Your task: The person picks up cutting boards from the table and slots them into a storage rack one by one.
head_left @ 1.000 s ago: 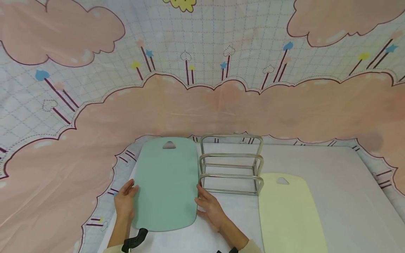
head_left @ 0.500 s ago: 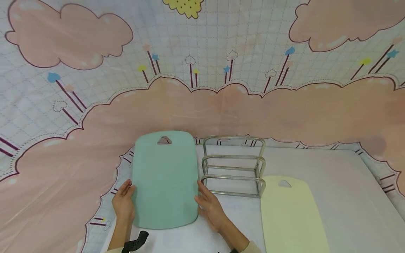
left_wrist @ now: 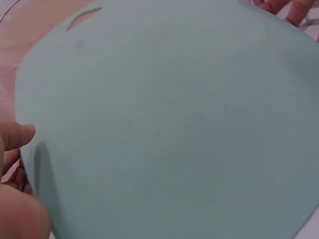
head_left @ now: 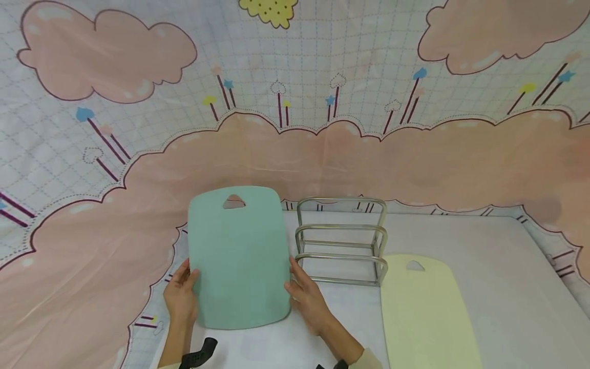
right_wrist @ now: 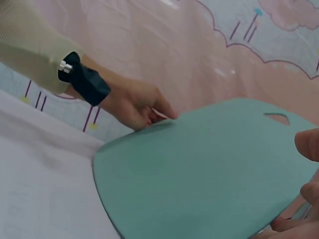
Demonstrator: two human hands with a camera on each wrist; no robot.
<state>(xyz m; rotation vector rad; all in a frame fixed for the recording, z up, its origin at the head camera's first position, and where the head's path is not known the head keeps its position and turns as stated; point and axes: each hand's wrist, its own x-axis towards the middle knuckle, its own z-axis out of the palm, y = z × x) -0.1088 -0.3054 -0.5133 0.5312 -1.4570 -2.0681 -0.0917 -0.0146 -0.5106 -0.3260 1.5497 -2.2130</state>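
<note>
Green board [head_left: 239, 261] is up in two hands, on the left side of the white table [head_left: 516, 287]. It leans, with its far end higher than its near end. The far end has a small hole [head_left: 234, 201] in it, and pink cloth shows through. I cannot tell if the near edge touches the table.

The left hand [head_left: 181, 294] holds the left edge of the board, with the thumb in front and fingers tucked at the back. The right hand [head_left: 310, 302] holds the right edge in the same way. So both hands are pinched narrow on the board, one on each side.

Just to the right of the board stands a shiny metal rack [head_left: 338, 227]. It has three loops in a row, one behind the other, from near to far. The right hand is close to its near left corner.

A yellow board [head_left: 426, 312] lies on the table, to the right of the rack and nearer. It has a hole at its far end too, and its near end goes out of sight.

There is a black band [head_left: 199, 353] on the left wrist, and a light sleeve [head_left: 366, 360] on the right arm. At the far side hangs a big cloth [head_left: 322, 154] with pink clouds, blue stars and yellow bits.
</note>
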